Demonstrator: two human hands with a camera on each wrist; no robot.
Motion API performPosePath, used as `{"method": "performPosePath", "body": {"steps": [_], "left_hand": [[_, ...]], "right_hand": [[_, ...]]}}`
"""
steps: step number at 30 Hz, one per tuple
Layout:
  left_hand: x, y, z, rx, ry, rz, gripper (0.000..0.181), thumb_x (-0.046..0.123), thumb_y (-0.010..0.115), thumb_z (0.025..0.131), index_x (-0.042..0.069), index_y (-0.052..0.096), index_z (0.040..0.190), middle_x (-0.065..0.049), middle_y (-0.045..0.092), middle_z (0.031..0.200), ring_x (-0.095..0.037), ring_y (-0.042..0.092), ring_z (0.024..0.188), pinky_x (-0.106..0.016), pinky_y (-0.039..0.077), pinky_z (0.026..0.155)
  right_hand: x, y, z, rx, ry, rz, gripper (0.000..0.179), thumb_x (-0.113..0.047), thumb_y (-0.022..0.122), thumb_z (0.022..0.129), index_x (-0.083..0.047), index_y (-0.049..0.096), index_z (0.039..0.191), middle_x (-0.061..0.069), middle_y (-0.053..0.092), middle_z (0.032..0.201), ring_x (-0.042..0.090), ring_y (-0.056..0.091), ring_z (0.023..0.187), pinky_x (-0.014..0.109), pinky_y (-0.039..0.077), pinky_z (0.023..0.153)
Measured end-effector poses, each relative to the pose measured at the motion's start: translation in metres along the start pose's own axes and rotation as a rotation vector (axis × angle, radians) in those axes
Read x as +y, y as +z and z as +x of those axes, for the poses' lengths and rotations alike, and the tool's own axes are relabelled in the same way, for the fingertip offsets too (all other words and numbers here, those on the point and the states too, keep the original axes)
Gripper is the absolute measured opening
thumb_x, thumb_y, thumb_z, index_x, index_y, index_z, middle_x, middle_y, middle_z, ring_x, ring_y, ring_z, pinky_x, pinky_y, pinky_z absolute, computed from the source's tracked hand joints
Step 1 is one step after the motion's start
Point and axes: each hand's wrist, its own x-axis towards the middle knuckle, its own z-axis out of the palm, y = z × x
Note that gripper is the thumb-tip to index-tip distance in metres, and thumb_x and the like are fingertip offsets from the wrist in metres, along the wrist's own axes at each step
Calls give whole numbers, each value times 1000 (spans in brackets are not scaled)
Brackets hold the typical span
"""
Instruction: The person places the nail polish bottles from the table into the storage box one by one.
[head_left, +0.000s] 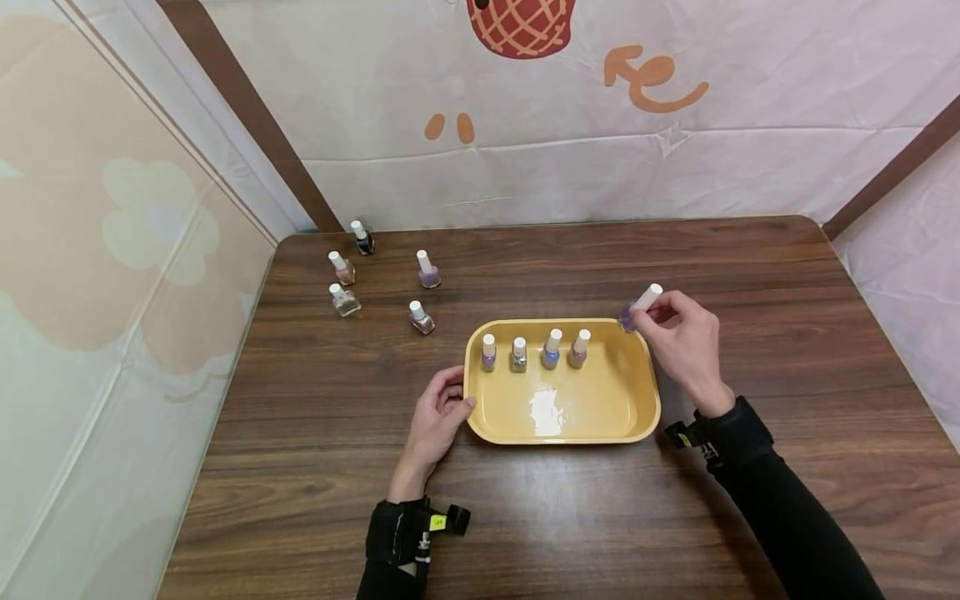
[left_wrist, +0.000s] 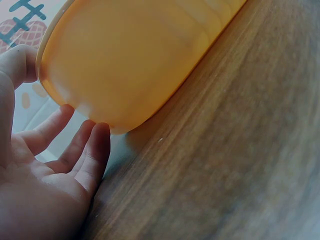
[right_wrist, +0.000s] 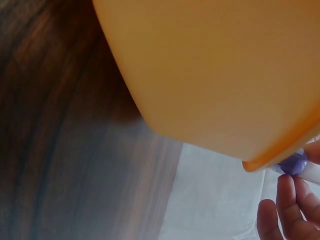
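Observation:
My right hand (head_left: pixel 687 343) pinches a purple nail polish bottle (head_left: pixel 647 298) with a white cap, over the back right corner of the yellow tray (head_left: pixel 600 408). The bottle is tilted, and its purple glass shows beside the rim in the right wrist view. At the tray's left end my left hand (head_left: pixel 437 418) holds the edge, thumb at the rim and fingertips against the outer wall (left_wrist: pixel 125 65). Inside the tray several white-capped bottles stand in a row along the back: a purple one (head_left: pixel 489 353), a glittery one (head_left: pixel 519 355), a blue one (head_left: pixel 552 350) and a mauve one (head_left: pixel 579 350).
Left of the tray, more nail polish bottles stand on the wooden table (head_left: pixel 300 467): a dark one (head_left: pixel 363 239), a pinkish one (head_left: pixel 342 268), a clear one (head_left: pixel 345 300), a lilac one (head_left: pixel 428 271) and a brownish one (head_left: pixel 422 318). Printed cloth hangs behind.

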Motion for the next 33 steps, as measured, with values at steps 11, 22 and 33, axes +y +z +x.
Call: {"method": "performPosePath", "body": {"steps": [11, 22, 33], "left_hand": [[0, 0, 1, -2, 10, 9, 49, -2, 60, 87, -2, 47, 134, -22, 50, 129, -16, 53, 100, -16, 48, 79], [1, 0, 2, -7, 5, 19, 49, 0, 60, 87, -1, 47, 134, -21, 50, 130, -17, 53, 101, -16, 48, 79], [1, 0, 0, -4, 8, 18, 49, -1, 60, 87, -2, 47, 134, -22, 50, 130, -17, 53, 100, -15, 48, 79]], "right_hand": [[-2, 5, -8, 4, -35, 3, 19, -20, 72, 83, -2, 66, 85, 13, 65, 80, 24, 58, 75, 21, 37, 69], [4, 13, -16, -10, -69, -42, 21, -19, 75, 81, -1, 65, 81, 14, 61, 75, 25, 53, 73, 27, 33, 69], [11, 18, -21, -15, -119, -99, 25, -21, 77, 79, -2, 61, 77, 12, 56, 70, 22, 45, 69, 30, 30, 65]]}}
